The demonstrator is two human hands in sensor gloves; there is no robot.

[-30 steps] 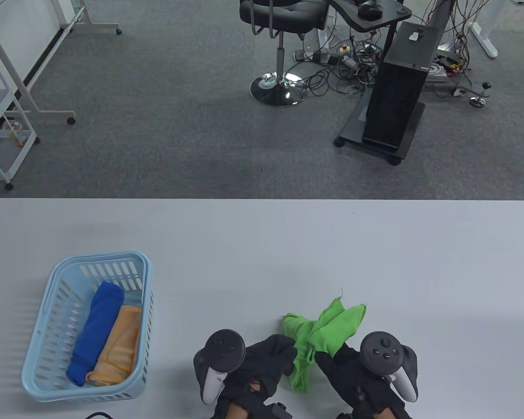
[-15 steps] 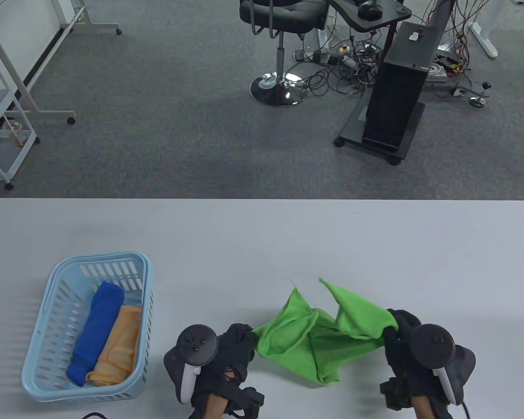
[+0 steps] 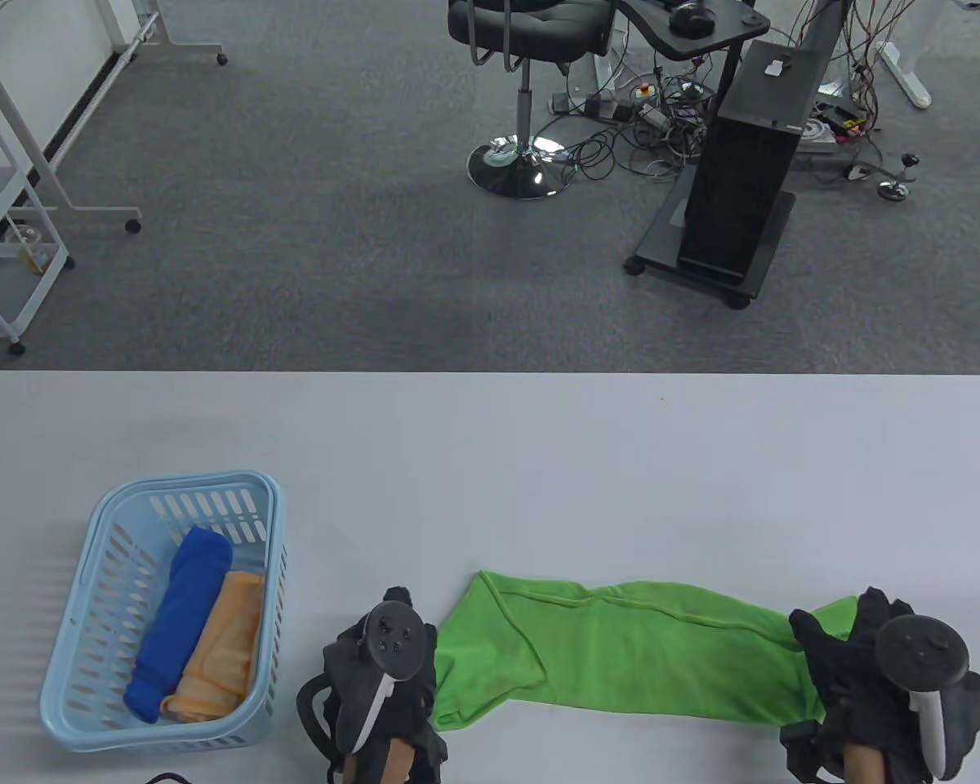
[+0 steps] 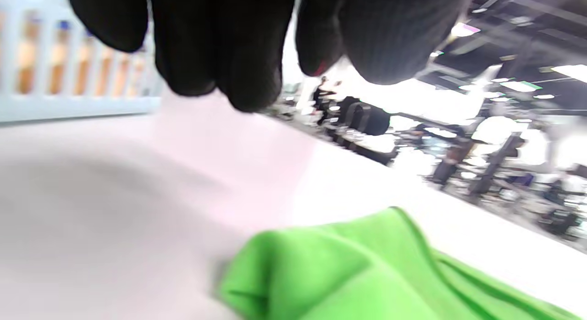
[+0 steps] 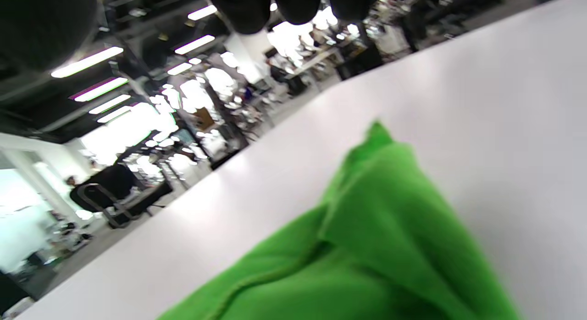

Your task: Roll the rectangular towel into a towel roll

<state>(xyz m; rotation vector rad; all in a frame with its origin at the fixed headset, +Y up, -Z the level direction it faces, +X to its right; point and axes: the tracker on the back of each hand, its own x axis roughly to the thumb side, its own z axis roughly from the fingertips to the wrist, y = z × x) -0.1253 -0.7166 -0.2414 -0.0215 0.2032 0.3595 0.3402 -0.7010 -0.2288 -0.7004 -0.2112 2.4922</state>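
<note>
The green towel (image 3: 621, 653) lies stretched lengthwise on the counter (image 3: 539, 457), right of the blue basket (image 3: 98, 702). The left hand (image 3: 384, 694) and right hand (image 3: 849, 661) each grip one end.

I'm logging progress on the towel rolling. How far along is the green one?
Two rolled towels, blue and orange, already lie in the basket. The green towel is stretched flat between the left hand and right hand, one at each end. No rolling has begun; all of that is left.
</note>
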